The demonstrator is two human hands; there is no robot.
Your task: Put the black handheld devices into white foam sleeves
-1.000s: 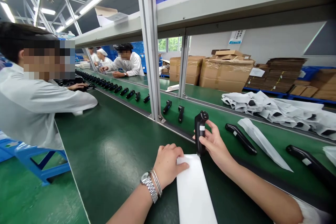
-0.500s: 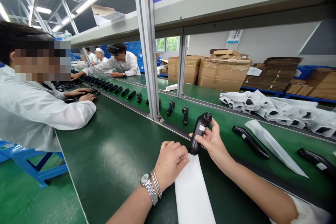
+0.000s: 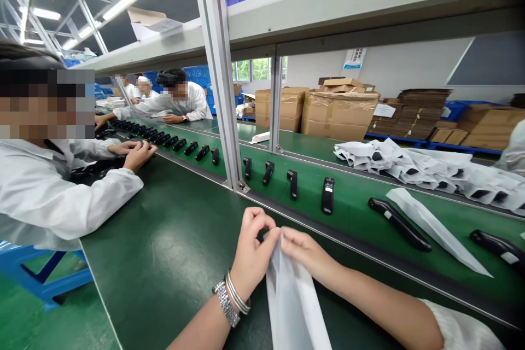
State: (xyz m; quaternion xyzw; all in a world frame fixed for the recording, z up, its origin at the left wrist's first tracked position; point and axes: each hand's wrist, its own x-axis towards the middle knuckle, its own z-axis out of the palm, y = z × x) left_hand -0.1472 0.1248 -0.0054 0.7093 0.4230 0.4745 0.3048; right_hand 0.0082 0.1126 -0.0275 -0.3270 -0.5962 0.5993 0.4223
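bag (image 3: pixel 289 306): white | device (image 3: pixel 408 232): black (label (image 3: pixel 388 214) white) | worktop (image 3: pixel 164 284): green | cartons (image 3: pixel 337 116): brown | stool (image 3: pixel 27 273): blue | watch (image 3: pixel 226 303): silver

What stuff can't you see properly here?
In the head view:
White pouch: lower end cut off by the bottom edge.
Rightmost black handle: one end cut off by the right edge.
Wall sign: lettering too small.
Pouch pile: contents mostly covered by the pouches.

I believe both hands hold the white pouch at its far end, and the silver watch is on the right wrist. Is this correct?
Not quite: the head view shows the silver watch on the left wrist. The left hand and right hand hold the white pouch at its far end.
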